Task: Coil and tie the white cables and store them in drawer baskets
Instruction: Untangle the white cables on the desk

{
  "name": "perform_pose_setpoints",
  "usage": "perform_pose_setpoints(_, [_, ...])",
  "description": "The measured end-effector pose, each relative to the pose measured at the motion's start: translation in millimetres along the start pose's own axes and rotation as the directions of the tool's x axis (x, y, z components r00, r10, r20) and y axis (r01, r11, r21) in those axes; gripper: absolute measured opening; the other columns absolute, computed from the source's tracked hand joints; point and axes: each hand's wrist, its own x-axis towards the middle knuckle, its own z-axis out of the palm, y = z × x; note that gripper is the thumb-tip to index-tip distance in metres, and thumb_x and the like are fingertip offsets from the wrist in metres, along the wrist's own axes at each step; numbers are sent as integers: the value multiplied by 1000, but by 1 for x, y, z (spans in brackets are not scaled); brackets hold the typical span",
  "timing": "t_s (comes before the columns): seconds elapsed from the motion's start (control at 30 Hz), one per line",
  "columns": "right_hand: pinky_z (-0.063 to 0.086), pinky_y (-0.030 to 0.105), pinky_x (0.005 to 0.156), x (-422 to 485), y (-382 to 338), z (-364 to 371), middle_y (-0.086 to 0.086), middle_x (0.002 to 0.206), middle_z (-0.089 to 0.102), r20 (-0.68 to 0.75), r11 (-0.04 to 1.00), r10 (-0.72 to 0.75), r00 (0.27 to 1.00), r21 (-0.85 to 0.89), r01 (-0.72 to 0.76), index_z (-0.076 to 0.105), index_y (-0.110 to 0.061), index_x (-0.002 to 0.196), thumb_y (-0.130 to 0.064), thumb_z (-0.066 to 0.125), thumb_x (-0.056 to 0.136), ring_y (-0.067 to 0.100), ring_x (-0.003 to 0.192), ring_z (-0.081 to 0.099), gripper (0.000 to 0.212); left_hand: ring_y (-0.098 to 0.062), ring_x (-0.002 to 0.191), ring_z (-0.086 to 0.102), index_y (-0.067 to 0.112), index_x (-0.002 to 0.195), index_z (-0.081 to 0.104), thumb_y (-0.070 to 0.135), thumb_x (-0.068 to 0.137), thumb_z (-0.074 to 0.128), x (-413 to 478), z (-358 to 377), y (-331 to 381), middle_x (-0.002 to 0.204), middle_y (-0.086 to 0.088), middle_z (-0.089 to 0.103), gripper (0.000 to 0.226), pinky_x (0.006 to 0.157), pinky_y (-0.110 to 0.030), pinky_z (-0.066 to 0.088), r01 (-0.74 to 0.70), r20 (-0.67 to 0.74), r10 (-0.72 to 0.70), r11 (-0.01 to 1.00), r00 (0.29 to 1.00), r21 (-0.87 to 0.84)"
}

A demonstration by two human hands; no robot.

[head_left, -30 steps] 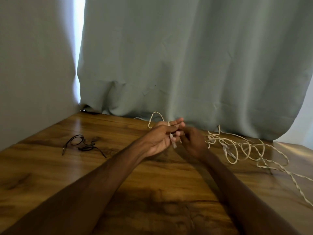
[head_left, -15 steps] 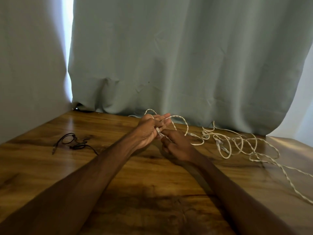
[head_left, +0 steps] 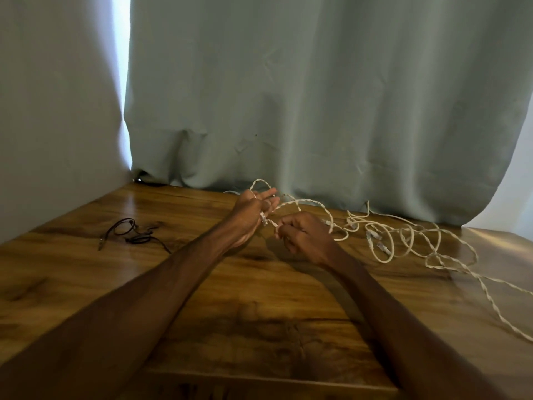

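Curtain (head_left: pixel 317 111) backs white cable (head_left: pixel 304 200) pinched by left hand (head_left: pixel 248 216) and right hand (head_left: pixel 305 238); black cord (head_left: pixel 131 233) lies apart.

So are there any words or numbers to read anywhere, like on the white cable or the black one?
None can be read.
No words, numbers or signs show on the white cable, the black cable, the table or the curtain.
The small plugs on the white cable are too blurred to show any marking.

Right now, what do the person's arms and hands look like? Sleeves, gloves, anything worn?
Left forearm and right forearm bare, no sleeves in view. Left hand and right hand ungloved; no watch, band or ring visible.
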Motion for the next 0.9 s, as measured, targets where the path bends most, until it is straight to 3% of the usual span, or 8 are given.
perform_pose_setpoints(0.1, [53,39,66,-3,-3,-4,-1,47,61,27,999,-24,999,48,22,65,-20,62,-29,51,89,12,44,54,32,-36,130,58,-13,132,39,-22,97,36,8,-9,1,146,-25,52,36,103,-36,53,-43,-59,45,998,997,43])
perform_pose_setpoints(0.27, [36,19,52,-8,-11,-2,-14,48,57,82,988,-108,991,116,98,76,-12,82,-11,55,96,3,43,48,25,-25,108,69,-1,152,8,-11,102,35,2,-18,-1,141,-19,57,57,85,-29,59,-93,-56,119,934,991,344])
perform_pose_setpoints(0.33, [33,9,54,-7,-12,0,-28,53,58,54,989,-144,988,34,142,77,-14,88,-7,55,97,-3,51,55,25,-15,86,70,1,148,14,-11,100,33,-6,-12,-4,125,-18,66,53,65,-23,58,-94,-25,118,885,993,456])
perform_pose_setpoints(0.43, [33,9,59,-5,-13,-5,-33,62,59,-58,964,-257,965,-92,251,74,-25,86,-14,51,97,-3,62,58,28,-6,51,53,-7,138,31,-4,99,34,-10,-5,-10,66,-2,64,39,47,-23,40,-57,1,67,852,998,521])
perform_pose_setpoints(0.5, [43,25,62,-2,-8,-7,-23,67,62,-127,946,-297,946,-176,273,68,-29,86,-23,47,98,3,62,58,25,-7,48,43,2,119,56,14,109,32,-9,-1,-10,58,2,54,29,44,-20,31,-34,36,18,856,999,516])
perform_pose_setpoints(0.6, [50,42,59,2,3,-12,-7,73,66,-222,920,-318,922,-309,242,68,-17,96,-32,44,101,14,61,59,29,-7,45,30,23,70,66,51,109,30,-16,5,-7,56,2,44,60,36,-17,20,72,196,-171,900,966,430])
perform_pose_setpoints(0.77, [53,40,63,-1,15,-27,-8,76,70,-287,920,-297,911,-340,193,70,-22,103,-46,42,100,13,66,64,37,-4,34,19,7,81,63,77,97,30,-20,6,-4,50,6,26,79,34,-13,17,274,346,-462,838,817,471])
perform_pose_setpoints(0.9, [54,42,67,1,30,-35,-8,79,74,-257,944,-206,944,-306,123,76,-29,101,-55,45,98,9,71,67,41,1,31,20,-5,96,60,63,105,26,-26,13,-3,46,9,37,76,33,-12,13,302,425,-505,835,751,459])
